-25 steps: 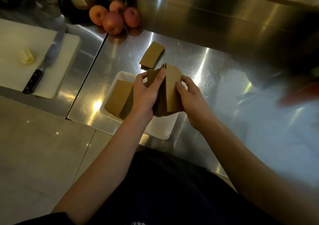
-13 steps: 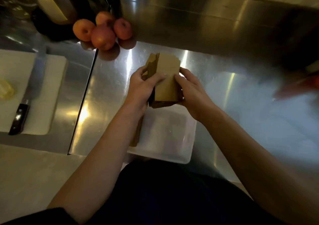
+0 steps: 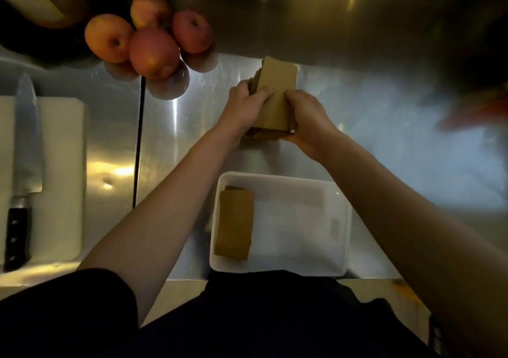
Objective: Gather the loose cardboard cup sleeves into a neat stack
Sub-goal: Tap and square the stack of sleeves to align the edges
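I have the stack (image 3: 277,96) of sleeves between both hands, over the surface (image 3: 192,127) just beyond the tray (image 3: 342,236); it stands on its short edge, tilted a little away from me, and I cannot tell whether its lower edge touches the metal. My left hand (image 3: 243,107) grasps the left side, with its fingers (image 3: 264,93) laid across the front face; my right hand (image 3: 308,118) is curled round the right side and the lower corner; so both hands are clenched on the stack and neither is free. A smaller pile (image 3: 235,223) of sleeves lies flat in the left part of the tray, well apart from the one I hold.

In my judgement the cardboard is very light and each sleeve is stiff enough across its face, but thin; a hard squeeze on the flat faces would crease it. The sleeves seem to lie loose against each other, so I expect them to slide and fan out if the pressure is uneven; some edges at the back and the bottom already stand out of line.

I think the best hold is on the two long sides, palms opposed, with a thumb over the front to stop the outer sleeve from peeling off. To make the edges even, I would tap the short edge on the surface with a loose grip; the steel looks smooth, so the stack may slip there. The apples (image 3: 154,52) are near on the left, but not in the way.
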`<state>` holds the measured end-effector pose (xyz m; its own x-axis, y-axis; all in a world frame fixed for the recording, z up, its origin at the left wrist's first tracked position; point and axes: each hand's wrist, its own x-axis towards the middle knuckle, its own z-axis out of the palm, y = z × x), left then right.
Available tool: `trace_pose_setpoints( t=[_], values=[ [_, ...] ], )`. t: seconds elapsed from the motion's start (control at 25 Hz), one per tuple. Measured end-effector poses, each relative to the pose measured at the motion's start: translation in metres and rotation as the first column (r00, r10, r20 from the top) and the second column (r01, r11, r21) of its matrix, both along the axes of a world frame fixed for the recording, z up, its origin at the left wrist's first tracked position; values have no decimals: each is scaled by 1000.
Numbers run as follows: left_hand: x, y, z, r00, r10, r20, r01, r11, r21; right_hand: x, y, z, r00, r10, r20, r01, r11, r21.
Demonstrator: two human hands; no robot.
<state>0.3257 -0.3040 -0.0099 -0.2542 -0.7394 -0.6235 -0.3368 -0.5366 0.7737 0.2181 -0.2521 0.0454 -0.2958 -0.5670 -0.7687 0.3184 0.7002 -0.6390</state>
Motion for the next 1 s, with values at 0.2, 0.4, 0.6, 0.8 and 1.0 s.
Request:
trace_pose_setpoints(
  t=[0.2, 0.4, 0.6, 0.8, 1.0],
  values=[
    [-3, -6, -17, 970, -156, 187, 177, 979, -98, 7, -12, -18, 991, 50, -124, -48, 999, 15],
    [-6, -10, -15, 988, -115, 105, 122, 990, -64, 13, -16, -27, 987, 70, -144, -64, 997, 44],
    [-4, -13, -12, 994, -103, 29, 103, 995, -11, 13, -19, -30, 985, 73, -156, -70, 997, 25],
    [2, -15, -11, 991, -134, -18, 134, 990, 42, 9, -19, -32, 981, 116, -158, -113, 993, 25],
    [12, -19, -8, 991, -129, 27, 127, 990, 63, -3, -17, -34, 982, 111, -150, -103, 993, 58]
  ],
)
